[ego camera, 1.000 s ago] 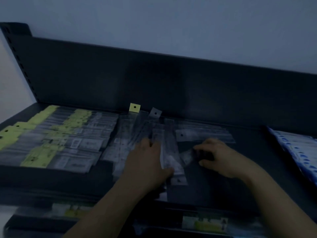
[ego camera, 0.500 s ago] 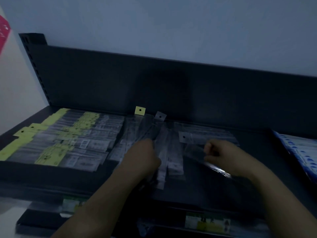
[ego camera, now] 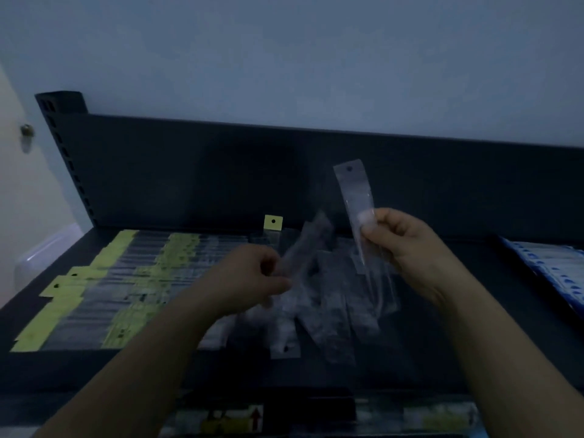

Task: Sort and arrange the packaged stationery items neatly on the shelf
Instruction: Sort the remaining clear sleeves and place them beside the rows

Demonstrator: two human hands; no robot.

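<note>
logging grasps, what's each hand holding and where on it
The right hand pinches a clear packet near its middle, hole end up. The left hand pinches a blurred packet by its lower end.

grey wall (ego camera: 316, 52) behind; blurred knob (ego camera: 27, 131), perhaps lock, on cream door (ego camera: 19, 191) left

Worn on the head, the camera looks forward and down from close behind the left hand (ego camera: 246, 279) and right hand (ego camera: 407, 245); both forearms enter at the bottom edge. Below their grips on a blurred packet (ego camera: 303, 248) and a clear packet (ego camera: 355, 191) lies the shelf (ego camera: 512, 279), and beyond them the back panel (ego camera: 189, 172) and wall (ego camera: 284, 58).
</note>
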